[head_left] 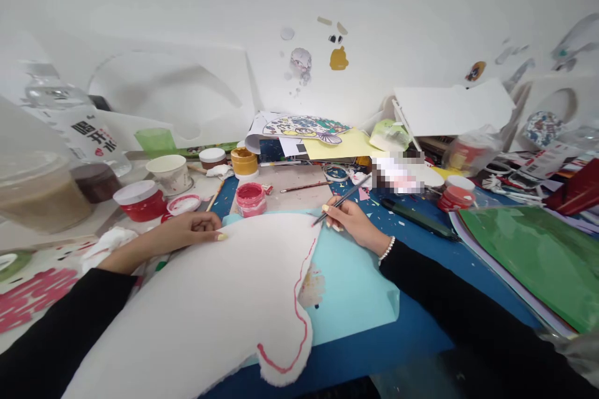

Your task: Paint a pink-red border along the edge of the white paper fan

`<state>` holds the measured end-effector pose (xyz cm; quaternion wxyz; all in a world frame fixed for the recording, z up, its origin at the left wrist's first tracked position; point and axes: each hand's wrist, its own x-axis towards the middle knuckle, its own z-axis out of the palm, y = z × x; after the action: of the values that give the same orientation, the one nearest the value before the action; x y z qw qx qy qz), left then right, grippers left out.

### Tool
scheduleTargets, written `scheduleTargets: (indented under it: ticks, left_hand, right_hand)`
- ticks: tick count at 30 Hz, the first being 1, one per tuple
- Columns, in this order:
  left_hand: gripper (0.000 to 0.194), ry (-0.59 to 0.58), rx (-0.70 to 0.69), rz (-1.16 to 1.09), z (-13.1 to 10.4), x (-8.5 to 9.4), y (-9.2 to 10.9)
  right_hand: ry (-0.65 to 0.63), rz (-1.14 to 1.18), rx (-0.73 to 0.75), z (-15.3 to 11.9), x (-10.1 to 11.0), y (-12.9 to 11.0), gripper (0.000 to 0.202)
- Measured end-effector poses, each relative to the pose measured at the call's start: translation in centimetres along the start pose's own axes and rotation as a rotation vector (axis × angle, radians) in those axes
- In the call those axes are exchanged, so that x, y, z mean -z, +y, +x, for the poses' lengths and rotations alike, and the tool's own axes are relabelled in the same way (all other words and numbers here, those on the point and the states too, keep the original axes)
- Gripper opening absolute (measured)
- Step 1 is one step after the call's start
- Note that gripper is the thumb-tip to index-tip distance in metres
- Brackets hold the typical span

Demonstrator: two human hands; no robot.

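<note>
A large white cut-out board [224, 287] with a curved, rough edge lies in front of me. A red painted line [296, 299] runs just inside its right edge. My left hand [199, 229] grips the board's upper left edge, thumb on top and fingers curled. Between the fingertips of my right hand [349, 221] is a thin dark paintbrush [344, 199], slanted, its tip at the board's upper right edge by the top of the red line. Just beyond the board stands an open jar of red paint [251, 199]. Light blue paper [355, 299] lies under the board.
Paint jars, a paper cup [168, 173] and a water bottle [77, 118] crowd the left. Another brush [306, 187] lies farther back. To the right are a dark utility knife [420, 219], a red paint jar [456, 196] and green sheets [538, 255]. A white wall closes the back.
</note>
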<state>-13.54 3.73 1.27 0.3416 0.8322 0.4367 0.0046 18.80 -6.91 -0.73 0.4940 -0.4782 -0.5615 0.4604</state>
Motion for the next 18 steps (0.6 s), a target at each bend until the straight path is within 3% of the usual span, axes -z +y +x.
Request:
scheduleTargets:
  ticks: [7, 18]
  left_hand:
    - [0.045, -0.049, -0.018, -0.127, -0.18, -0.05, 0.61]
    - [0.046, -0.039, -0.028, -0.115, -0.30, -0.01, 0.60]
  right_hand:
    - [-0.023, -0.233, 0.085, -0.24, -0.44, -0.09, 0.029]
    - [-0.068, -0.264, 0.089, -0.41, -0.52, -0.38, 0.028]
